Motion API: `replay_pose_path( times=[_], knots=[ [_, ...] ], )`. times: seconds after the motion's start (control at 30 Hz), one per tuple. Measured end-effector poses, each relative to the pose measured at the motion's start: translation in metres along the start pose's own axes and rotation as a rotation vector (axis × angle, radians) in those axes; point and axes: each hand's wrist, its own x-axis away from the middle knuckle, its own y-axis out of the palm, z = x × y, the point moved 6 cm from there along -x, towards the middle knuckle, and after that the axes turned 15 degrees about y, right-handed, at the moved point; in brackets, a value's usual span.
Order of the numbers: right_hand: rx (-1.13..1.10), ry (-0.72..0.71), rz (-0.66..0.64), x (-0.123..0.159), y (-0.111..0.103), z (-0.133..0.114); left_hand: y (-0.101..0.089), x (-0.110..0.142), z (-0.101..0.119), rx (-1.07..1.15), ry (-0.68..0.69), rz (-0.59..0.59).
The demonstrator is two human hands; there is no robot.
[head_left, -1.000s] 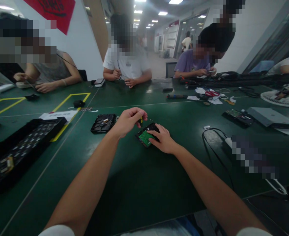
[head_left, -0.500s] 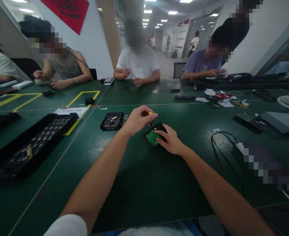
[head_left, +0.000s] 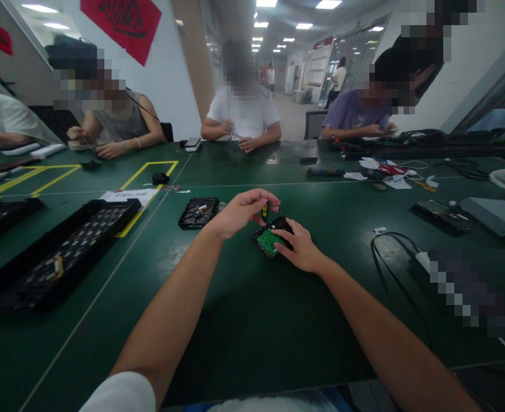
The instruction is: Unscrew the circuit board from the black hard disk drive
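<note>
A hard drive [head_left: 267, 242] with a green circuit board lies tilted on the green table in front of me. My right hand [head_left: 299, 245] is laid over its right side, thumb and fingers gripping the edge and touching the board. Just above the far left edge of the drive, my left hand [head_left: 247, 213] has its fingers curled around a small yellow-and-black screwdriver [head_left: 265, 210]. The screwdriver stands roughly upright, its tip hard to make out. Left of that hand sits a second black drive [head_left: 198, 213] with small bits on top. Tiny screws [head_left: 222, 206] lie beside it, partly hidden by my wrist.
A long black tray [head_left: 102, 252] stands at the left. To the right are another drive [head_left: 441, 216], a grey box [head_left: 488, 213] and a black cable [head_left: 375, 252]. Scissors with red handles [head_left: 392, 169] lie among paper scraps. Several people sit across the table.
My left fingers have opened out somewhat around the screwdriver, showing more of its handle. My right hand stays on the hard drive. The view has shifted slightly.
</note>
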Motion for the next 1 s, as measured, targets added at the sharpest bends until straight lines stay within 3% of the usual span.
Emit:
replay_pose_path(
  times=[0.17,0.33,0.53,0.7,0.9,1.0],
  knots=[
    [0.004,-0.002,0.004,-0.001,0.001,0.001,-0.004,-0.002,-0.002,-0.128,0.038,0.111],
    [0.011,-0.008,0.003,-0.001,0.002,0.001,-0.004,-0.003,-0.011,-0.11,0.038,0.253],
    [0.008,-0.011,0.008,-0.001,0.001,0.0,-0.001,-0.003,-0.009,-0.024,0.0,0.152],
    [0.004,0.0,0.013,-0.002,0.002,0.001,-0.005,-0.001,-0.01,0.136,-0.052,0.175],
    [-0.007,0.0,-0.015,-0.001,0.0,0.001,-0.01,-0.001,-0.011,-0.073,-0.024,0.255],
    [-0.006,0.0,-0.013,0.0,0.0,0.0,-0.004,-0.002,-0.009,-0.072,-0.003,0.219]
  ],
)
